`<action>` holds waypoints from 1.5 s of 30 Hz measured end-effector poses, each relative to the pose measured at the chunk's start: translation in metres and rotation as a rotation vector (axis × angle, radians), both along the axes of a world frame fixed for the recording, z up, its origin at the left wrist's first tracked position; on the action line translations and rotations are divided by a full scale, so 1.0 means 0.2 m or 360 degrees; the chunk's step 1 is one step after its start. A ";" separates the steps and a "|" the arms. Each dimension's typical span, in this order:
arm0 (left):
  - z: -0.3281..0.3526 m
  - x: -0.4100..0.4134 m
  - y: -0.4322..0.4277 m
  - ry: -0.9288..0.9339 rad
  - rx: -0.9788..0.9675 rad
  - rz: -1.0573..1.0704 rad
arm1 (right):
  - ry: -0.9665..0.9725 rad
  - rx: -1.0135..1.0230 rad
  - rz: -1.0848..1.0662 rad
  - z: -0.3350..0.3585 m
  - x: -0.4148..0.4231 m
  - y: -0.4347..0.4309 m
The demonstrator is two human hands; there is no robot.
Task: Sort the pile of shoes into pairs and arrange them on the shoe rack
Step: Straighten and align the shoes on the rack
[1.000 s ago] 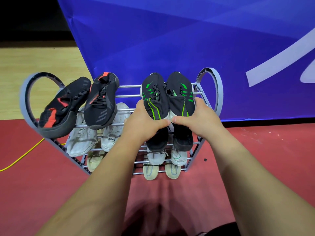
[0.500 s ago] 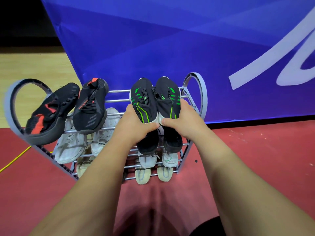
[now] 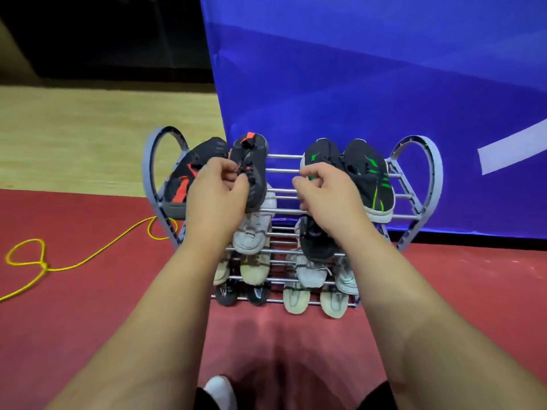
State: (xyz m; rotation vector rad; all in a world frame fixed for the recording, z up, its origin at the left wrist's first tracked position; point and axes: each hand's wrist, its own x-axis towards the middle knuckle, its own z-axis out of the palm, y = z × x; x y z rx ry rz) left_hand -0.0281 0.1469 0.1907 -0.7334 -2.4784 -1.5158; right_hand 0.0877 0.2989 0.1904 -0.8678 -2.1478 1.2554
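Note:
The grey tube shoe rack (image 3: 284,156) stands against a blue banner. On its top tier lie two black-and-red shoes at the left, one (image 3: 183,179) tilted against the side loop, the other (image 3: 256,152) beside it. My left hand (image 3: 216,193) pinches the laces of that second shoe. Two black-and-green shoes sit at the top right, side by side (image 3: 370,179). My right hand (image 3: 328,196) hovers with curled fingers over the left shoe of that pair (image 3: 321,152); whether it grips anything is hidden.
Lower tiers hold white shoes (image 3: 251,235), a black shoe (image 3: 316,244), cream shoes (image 3: 296,297) and small black ones (image 3: 257,294). A yellow cable (image 3: 88,255) loops on the red floor at the left. The blue banner (image 3: 355,84) rises right behind the rack.
Both hands let go of the black-and-green pair. My left hand moved left onto the black-and-red shoe's laces, and my right hand shifted left. My head turned, so the rack sits more central.

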 end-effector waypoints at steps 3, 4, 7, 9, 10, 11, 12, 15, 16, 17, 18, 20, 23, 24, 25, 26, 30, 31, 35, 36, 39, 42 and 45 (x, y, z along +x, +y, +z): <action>0.00 -0.09 -0.11 -0.0036 -0.0024 0.0151 | -0.0042 -0.0170 0.0082 -0.05 -0.13 -0.11; 0.00 -0.11 -0.15 -0.0023 -0.0086 0.0238 | -0.0055 -0.0242 0.0093 -0.07 -0.17 -0.14; -0.01 -0.17 -0.23 -0.0088 -0.0281 0.0487 | -0.0103 -0.0535 0.0109 -0.12 -0.25 -0.21; -0.03 -0.21 -0.28 -0.0256 -0.0368 0.0496 | -0.0124 -0.0761 0.0130 -0.16 -0.29 -0.25; -0.04 -0.24 -0.30 -0.0336 -0.0411 0.0463 | -0.0122 -0.0865 0.0137 -0.17 -0.30 -0.27; -0.06 -0.26 -0.31 -0.0410 -0.0440 0.0407 | -0.0114 -0.0947 0.0139 -0.19 -0.32 -0.29; -0.08 -0.28 -0.32 -0.0469 -0.0448 0.0334 | -0.0105 -0.1007 0.0136 -0.20 -0.34 -0.30; -0.12 -0.31 -0.33 -0.0504 -0.0465 0.0174 | -0.0028 -0.1187 0.0123 -0.24 -0.39 -0.31; -0.13 -0.32 -0.33 -0.0486 -0.0474 0.0174 | 0.0021 -0.1262 0.0118 -0.24 -0.40 -0.32; -0.14 -0.32 -0.33 -0.0459 -0.0480 0.0197 | 0.0073 -0.1329 0.0107 -0.25 -0.41 -0.32; -0.15 -0.33 -0.32 -0.0427 -0.0477 0.0226 | 0.0126 -0.1379 0.0094 -0.25 -0.42 -0.32; -0.16 -0.33 -0.31 -0.0397 -0.0423 0.0242 | 0.0220 -0.1438 0.0070 -0.26 -0.43 -0.32; -0.18 -0.33 -0.27 -0.0399 -0.0336 0.0198 | 0.0306 -0.1492 0.0034 -0.27 -0.43 -0.33; -0.18 -0.32 -0.26 -0.0385 -0.0322 0.0197 | 0.0329 -0.1506 0.0020 -0.27 -0.43 -0.33; -0.18 -0.31 -0.25 -0.0371 -0.0312 0.0205 | 0.0350 -0.1518 0.0008 -0.27 -0.43 -0.33; -0.18 -0.31 -0.24 -0.0361 -0.0303 0.0214 | 0.0365 -0.1524 -0.0001 -0.27 -0.43 -0.32; -0.18 -0.29 -0.22 -0.0363 -0.0297 0.0214 | 0.0414 -0.1525 -0.0004 -0.27 -0.41 -0.31; -0.18 -0.29 -0.22 -0.0363 -0.0300 0.0216 | 0.0428 -0.1526 -0.0004 -0.27 -0.41 -0.31; -0.18 -0.29 -0.22 -0.0351 -0.0308 0.0209 | 0.0448 -0.1532 -0.0011 -0.26 -0.41 -0.31; -0.19 -0.29 -0.21 -0.0356 -0.0311 0.0202 | 0.0449 -0.1526 -0.0007 -0.26 -0.41 -0.31; -0.19 -0.29 -0.21 -0.0358 -0.0324 0.0185 | 0.0474 -0.1525 -0.0024 -0.25 -0.40 -0.30; -0.18 -0.30 -0.21 -0.0382 -0.0325 0.0166 | 0.0550 -0.1538 -0.0045 -0.23 -0.40 -0.29; -0.13 -0.29 -0.22 -0.0358 -0.0253 0.0190 | 0.0660 -0.1569 -0.0016 -0.20 -0.38 -0.27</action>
